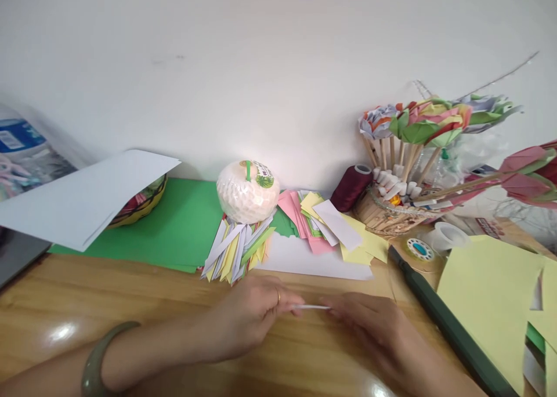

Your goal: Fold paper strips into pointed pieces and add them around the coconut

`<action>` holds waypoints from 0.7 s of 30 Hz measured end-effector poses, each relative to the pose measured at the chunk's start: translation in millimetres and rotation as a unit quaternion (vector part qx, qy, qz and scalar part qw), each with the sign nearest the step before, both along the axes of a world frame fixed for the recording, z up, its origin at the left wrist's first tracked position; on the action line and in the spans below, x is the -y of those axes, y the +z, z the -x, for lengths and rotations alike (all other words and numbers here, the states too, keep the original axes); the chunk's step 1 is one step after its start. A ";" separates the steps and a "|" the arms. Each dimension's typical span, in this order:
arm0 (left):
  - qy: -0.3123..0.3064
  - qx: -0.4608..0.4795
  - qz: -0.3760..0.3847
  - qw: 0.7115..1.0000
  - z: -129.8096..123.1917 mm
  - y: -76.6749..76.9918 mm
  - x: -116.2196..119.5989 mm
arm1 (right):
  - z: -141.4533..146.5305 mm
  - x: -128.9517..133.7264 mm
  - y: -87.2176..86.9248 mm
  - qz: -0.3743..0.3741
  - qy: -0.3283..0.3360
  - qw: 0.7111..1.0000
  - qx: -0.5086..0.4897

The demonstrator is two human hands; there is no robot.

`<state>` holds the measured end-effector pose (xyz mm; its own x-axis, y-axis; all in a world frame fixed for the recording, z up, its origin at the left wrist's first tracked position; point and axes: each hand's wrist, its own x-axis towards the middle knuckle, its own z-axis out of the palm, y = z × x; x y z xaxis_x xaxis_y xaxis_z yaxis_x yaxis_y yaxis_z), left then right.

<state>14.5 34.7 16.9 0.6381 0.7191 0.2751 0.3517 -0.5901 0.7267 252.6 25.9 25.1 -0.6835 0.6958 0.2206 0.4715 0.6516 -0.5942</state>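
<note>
Thin white strip (315, 307) could crease or tear if the two hands pull unevenly; might slip if either pinch loosens; it lies edge-on between the hands, middle bare; left hand (256, 313) is pinched on its left end, right hand (376, 324) on its right, fingertips blurred; all over wooden table (174, 379), nearer than the paper bundle (237, 252).
</note>
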 end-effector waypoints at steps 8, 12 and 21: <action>0.061 0.013 -0.033 0.997 2.2 6.5 1.0 | -10.1 -5.5 -3.3 -0.049 -0.065 0.997 0.018; 0.067 0.005 -0.027 0.997 5.0 17.8 2.1 | -8.8 -4.5 2.3 -0.046 -0.076 0.996 0.025; 0.097 -0.007 -0.136 0.986 22.3 42.9 0.5 | -11.7 -8.0 11.3 0.050 -0.107 0.990 -0.081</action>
